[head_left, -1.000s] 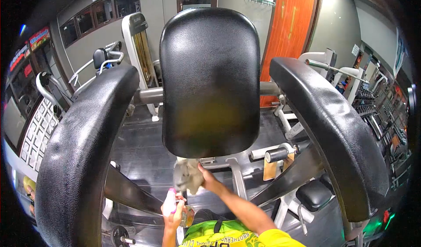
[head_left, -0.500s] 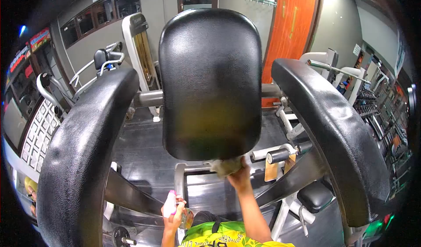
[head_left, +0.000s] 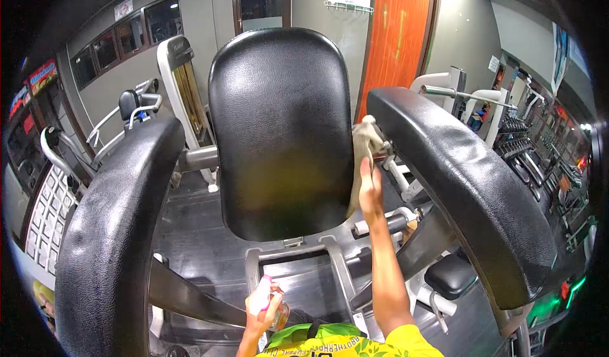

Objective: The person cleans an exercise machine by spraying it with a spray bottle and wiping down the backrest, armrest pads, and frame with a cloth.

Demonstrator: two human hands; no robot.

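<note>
Right hand (head_left: 370, 189) raised, arm extended — left hand (head_left: 261, 316) low, apparently curled.

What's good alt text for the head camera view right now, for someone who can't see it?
In a gym, a person's right hand holds a light cloth at the right edge of a black padded backrest, while the left hand holds a spray bottle with a pink and white top. Curved black cushions flank the backrest.

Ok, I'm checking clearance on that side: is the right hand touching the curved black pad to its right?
Apart. The head view plainly shows white metal framework through the gap between the right hand and the curved black pad.
</note>
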